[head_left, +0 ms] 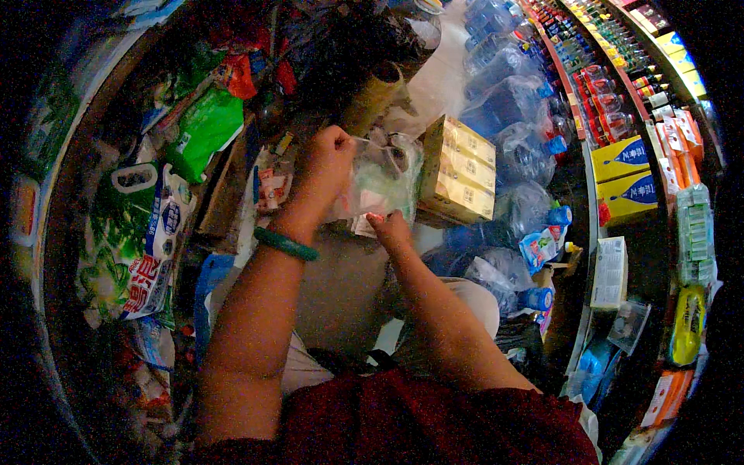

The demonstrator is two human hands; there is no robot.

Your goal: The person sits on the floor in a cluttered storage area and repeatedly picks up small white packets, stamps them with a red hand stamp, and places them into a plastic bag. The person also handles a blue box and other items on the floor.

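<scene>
A clear plastic bag (378, 177) is stretched between my two hands, with something pale and pinkish showing in its lower part. My left hand (333, 153), raised higher, has its fingers closed on the bag's upper left side. Lower down, my right hand (391, 230) pinches the bag's bottom edge beside a small white and red piece (364, 223). A green bangle (285, 243) circles my left wrist. Just right of the bag stands a cream block of wrapped boxes (459, 172). What exactly lies inside the bag I cannot make out.
Beyond my hands stands a brown cardboard tube (378, 93) near black plastic bags (333, 46). Several large clear bottles with blue caps (521, 151) line the right, before shelves with yellow boxes (626, 195). At left lie a green package (208, 128) and a large printed bag (128, 248).
</scene>
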